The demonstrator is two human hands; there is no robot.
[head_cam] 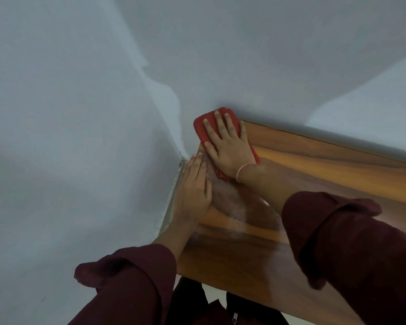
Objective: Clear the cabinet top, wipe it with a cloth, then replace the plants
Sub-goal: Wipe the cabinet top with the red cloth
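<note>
Now: right hand flat, fingers spread, pressing folded red cloth into far corner of glossy brown wooden cabinet top against pale grey walls | left hand released, fingers straight, resting on top just beside cloth | dark maroon sleeves rolled.

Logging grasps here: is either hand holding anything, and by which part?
Nothing is gripped. The right hand presses flat on the red cloth's middle, fingers straight; the left hand rests open on the cabinet top.
</note>
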